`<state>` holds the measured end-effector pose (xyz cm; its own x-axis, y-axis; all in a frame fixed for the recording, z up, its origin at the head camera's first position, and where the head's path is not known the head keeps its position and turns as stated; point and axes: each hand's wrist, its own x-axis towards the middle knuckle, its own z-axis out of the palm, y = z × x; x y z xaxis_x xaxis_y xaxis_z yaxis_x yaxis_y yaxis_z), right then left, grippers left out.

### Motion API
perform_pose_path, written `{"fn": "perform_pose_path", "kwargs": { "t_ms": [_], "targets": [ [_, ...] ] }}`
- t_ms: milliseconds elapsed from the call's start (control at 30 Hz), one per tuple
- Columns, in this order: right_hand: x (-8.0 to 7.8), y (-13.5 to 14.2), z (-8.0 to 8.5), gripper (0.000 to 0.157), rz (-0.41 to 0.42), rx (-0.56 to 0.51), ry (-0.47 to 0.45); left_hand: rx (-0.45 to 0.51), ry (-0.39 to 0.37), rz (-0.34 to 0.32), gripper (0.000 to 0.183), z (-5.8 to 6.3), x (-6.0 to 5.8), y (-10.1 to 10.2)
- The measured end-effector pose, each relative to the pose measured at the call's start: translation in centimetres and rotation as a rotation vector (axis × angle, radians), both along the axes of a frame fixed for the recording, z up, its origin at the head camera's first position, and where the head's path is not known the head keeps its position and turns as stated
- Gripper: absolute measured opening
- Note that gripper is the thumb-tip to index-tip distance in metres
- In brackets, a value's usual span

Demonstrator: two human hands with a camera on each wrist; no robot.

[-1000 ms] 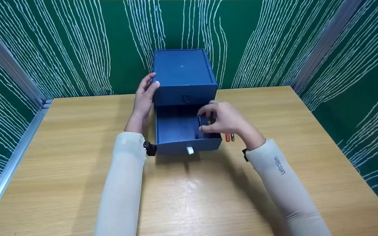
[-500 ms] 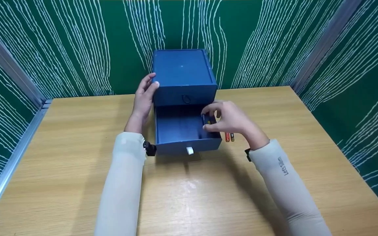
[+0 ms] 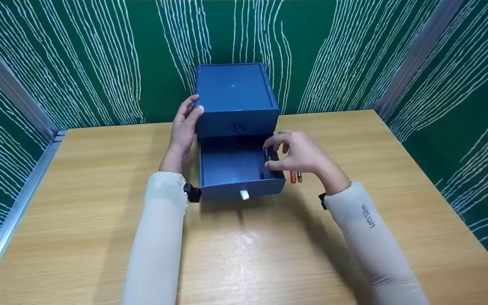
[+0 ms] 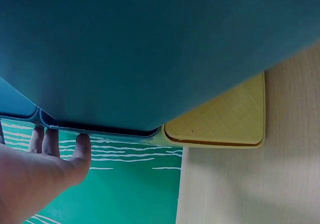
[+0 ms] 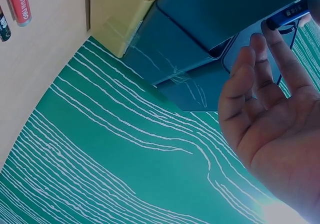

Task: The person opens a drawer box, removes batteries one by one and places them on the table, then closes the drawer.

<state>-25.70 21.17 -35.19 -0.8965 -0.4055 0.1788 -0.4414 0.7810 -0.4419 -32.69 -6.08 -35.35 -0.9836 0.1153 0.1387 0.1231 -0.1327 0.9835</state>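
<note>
A dark blue cylinder (image 5: pixel 289 14) is pinched lengthwise between the thumb and a fingertip of the right hand (image 3: pixel 301 152), which is drawn in to the width of the object, with the remaining fingers loosely bent. The cylinder is held at the right side of an open drawer (image 3: pixel 231 165); whether the drawer's floor is touched cannot be told. Just beside the right hand, on the person's side of its fingers, a red battery (image 3: pixel 293 177) and a dark battery (image 3: pixel 299 177) are laid side by side on the wooden table (image 3: pixel 100 237).

To the left of the right hand, the drawer's front is fitted with a white tab (image 3: pixel 244 195). Farther from that hand, above the drawer, a closed blue front is marked by a dark ring pull (image 3: pixel 239 128). The blue drawer unit (image 3: pixel 235 91) is touched on its left side by the left hand (image 3: pixel 183 131), whose thumb is set at the top front corner, the fingers extended and spread along the side. Below that hand, a yellow tier (image 4: pixel 220 116) is seen at the bottom of the unit.

Behind both hands, pale sleeves (image 3: pixel 155 237) are worn, and a black device (image 3: pixel 192 192) is strapped at the left wrist. Beyond the hands, the table is backed by a green wall (image 3: pixel 223 42) streaked with white lines.
</note>
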Motion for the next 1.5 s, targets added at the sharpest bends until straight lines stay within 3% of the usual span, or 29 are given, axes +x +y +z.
{"fn": "perform_pose_path", "kwargs": {
  "t_ms": [500, 1233, 1500],
  "targets": [
    [-0.1, 0.2, -0.6, 0.038, -0.032, 0.009, -0.035, 0.001, -0.026, 0.002, 0.04, 0.0, 0.0, -0.1],
    [0.1, 1.2, -1.0, 0.038, -0.064, -0.003, -0.044, 0.021, -0.003, 0.006, 0.041, -0.2, 0.0, 0.0],
    [0.1, 1.7, -1.0, 0.038, -0.112, -0.013, -0.084, -0.002, -0.002, 0.009, 0.041, -0.1, 0.1, -0.1]
  ]
}}
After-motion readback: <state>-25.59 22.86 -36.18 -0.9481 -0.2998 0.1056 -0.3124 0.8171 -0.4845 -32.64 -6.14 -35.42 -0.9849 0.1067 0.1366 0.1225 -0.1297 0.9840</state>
